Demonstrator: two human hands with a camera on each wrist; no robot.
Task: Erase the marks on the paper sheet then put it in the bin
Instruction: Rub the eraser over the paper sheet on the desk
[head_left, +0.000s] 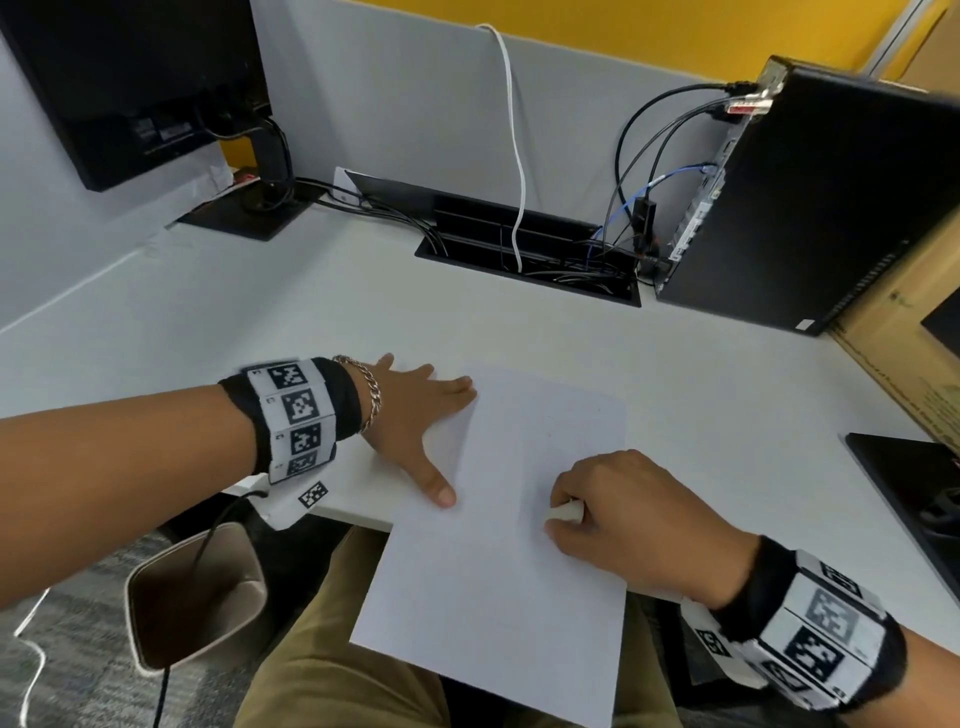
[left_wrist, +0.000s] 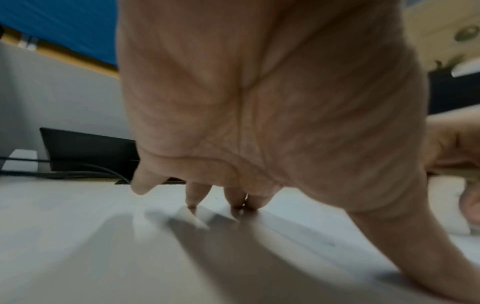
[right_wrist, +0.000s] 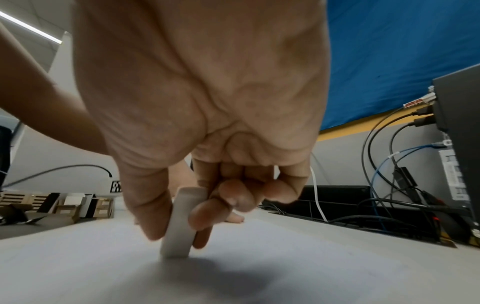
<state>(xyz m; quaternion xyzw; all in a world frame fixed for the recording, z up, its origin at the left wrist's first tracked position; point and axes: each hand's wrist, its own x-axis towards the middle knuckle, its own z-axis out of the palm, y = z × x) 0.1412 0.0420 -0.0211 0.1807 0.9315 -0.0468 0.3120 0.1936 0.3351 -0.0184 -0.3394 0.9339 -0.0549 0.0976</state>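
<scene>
meanwhile left hand (head_left: 410, 415) presses flat, fingers spread, on paper sheet (head_left: 498, 545); right hand (head_left: 623, 514) pinches upright eraser (right_wrist: 182, 222).

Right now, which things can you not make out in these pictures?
- Marks on the paper sheet: too faint in the head view; the left wrist view is blurred.
- Eraser: mostly hidden by the right hand in the head view.
- Bin: its inside is dark.
- Left hand fingertips: blurred in its wrist view.
</scene>
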